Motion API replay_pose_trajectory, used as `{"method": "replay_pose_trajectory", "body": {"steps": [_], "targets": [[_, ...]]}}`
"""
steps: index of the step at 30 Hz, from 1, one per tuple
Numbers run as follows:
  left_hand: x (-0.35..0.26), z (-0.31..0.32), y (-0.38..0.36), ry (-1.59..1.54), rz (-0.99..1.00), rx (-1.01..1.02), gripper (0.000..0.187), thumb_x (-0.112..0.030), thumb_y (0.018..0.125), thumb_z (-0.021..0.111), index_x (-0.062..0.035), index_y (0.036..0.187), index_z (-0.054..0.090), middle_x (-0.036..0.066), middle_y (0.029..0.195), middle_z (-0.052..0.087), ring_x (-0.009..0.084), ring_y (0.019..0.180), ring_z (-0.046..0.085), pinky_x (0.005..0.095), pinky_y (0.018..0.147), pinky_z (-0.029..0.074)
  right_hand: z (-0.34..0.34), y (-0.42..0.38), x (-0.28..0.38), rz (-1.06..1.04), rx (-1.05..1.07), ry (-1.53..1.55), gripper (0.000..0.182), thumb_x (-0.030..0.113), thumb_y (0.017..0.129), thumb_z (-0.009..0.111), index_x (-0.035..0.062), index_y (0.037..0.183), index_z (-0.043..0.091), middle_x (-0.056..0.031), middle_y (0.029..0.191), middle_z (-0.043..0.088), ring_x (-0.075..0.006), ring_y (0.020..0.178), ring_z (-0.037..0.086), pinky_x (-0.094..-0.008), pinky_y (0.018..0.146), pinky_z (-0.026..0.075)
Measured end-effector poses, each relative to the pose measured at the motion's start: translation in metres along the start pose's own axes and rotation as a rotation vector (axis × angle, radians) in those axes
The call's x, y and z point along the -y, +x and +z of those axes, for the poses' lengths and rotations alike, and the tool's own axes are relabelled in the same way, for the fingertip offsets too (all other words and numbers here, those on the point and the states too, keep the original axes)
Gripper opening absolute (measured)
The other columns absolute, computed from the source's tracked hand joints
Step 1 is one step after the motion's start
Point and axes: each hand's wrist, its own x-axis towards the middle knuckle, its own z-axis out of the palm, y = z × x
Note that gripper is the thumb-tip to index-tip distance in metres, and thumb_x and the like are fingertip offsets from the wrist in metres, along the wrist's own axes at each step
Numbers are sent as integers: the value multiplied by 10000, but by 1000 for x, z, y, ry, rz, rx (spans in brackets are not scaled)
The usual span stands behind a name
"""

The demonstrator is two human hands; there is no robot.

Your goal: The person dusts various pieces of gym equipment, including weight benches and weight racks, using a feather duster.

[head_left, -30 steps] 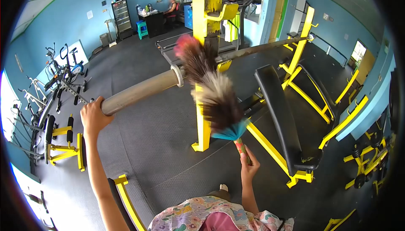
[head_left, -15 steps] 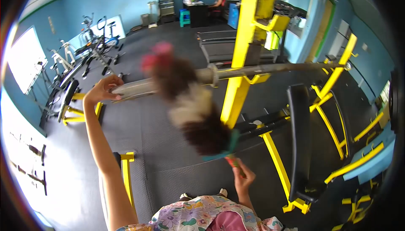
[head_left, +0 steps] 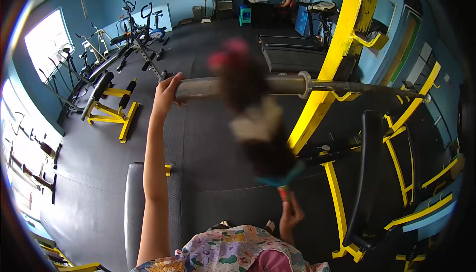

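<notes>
My right hand (head_left: 291, 213) is closed round the red and green handle of a feather duster (head_left: 260, 123), held upright in front of me. Its fluffy head, dark brown with a cream band, a pink tip and a teal base, is blurred by motion and overlaps the sleeve of a metal barbell (head_left: 198, 88). At the left end of that barbell, my left hand (head_left: 169, 91) has its fingers wrapped over the bar. The barbell rests on hooks of a yellow rack post (head_left: 337, 63) and reaches right to a second yellow upright (head_left: 421, 86).
A black padded bench (head_left: 364, 172) with a yellow frame stands at the right. Another bench pad (head_left: 134, 212) lies by my left arm. Exercise bikes (head_left: 148, 24) line the far left, a treadmill (head_left: 287, 48) stands behind the rack, and a person (head_left: 286, 1) sits at the back desk.
The view has shifted, so the room sits further right and the barbell looks more level. My left hand stays on the bar end; the duster is still blurred across the bar.
</notes>
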Motion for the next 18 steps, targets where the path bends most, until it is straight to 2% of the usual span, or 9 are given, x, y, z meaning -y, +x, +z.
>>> {"method": "replay_pose_trajectory", "body": {"steps": [2,4,5,7,9,10,14,17,18], "targets": [[-14,4,-2,79,-141,-43,438,-388,882,457,19,942,608,78,693,603,142,536,596,217,479,477,-8,-7,-9,236,-245,19,325,140,812,578,-15,1097,568,-64,787,625,-59,569,499,-169,488,376],[-16,4,-3,158,-277,-86,458,-407,879,456,20,932,612,80,701,602,136,554,596,220,482,477,-2,-15,1,294,-222,90,326,145,823,561,-9,1111,560,-46,774,610,-44,541,449,-155,462,329],[-14,4,-5,59,-148,-58,426,-378,864,491,21,974,594,85,762,604,138,631,600,232,545,488,1,-19,6,351,-197,162,328,150,834,544,-3,1125,551,-28,762,596,-30,512,398,-140,435,283],[-8,7,-11,-42,-17,-27,409,-349,850,526,21,1015,576,91,822,606,139,708,604,244,607,499,14,-25,18,358,-174,138,314,123,813,568,-11,1097,569,-68,808,623,-69,568,499,-175,494,379],[0,13,-20,-112,469,47,440,-242,798,601,12,1141,493,98,988,572,147,902,560,267,782,459,21,-25,33,77,32,18,325,42,760,616,-33,1074,576,-142,876,643,-166,735,613,-254,632,461],[14,9,-18,-249,426,126,546,-143,744,638,-2,1221,412,97,1092,530,161,1019,505,282,892,386,23,-28,34,113,87,95,309,65,761,613,-30,1054,588,-162,894,637,-185,782,610,-286,704,463],[17,12,-16,-321,441,61,538,-169,750,637,1,1209,413,125,1053,560,186,991,534,298,867,408,8,-27,27,84,124,56,307,85,783,596,-37,1064,580,-140,881,638,-151,718,594,-257,639,463],[1,15,-23,-68,377,-93,494,-256,773,623,10,1158,465,143,920,601,186,829,598,273,740,471,-3,-30,9,128,-117,-14,312,107,801,583,-49,1070,571,-120,861,638,-121,666,567,-229,582,450],[1,15,-22,-68,377,-93,494,-256,773,623,10,1158,465,143,920,601,186,829,598,273,740,471,-5,-31,12,320,-197,74,309,95,798,587,-45,1073,571,-136,858,638,-138,695,588,-246,605,457]]}}
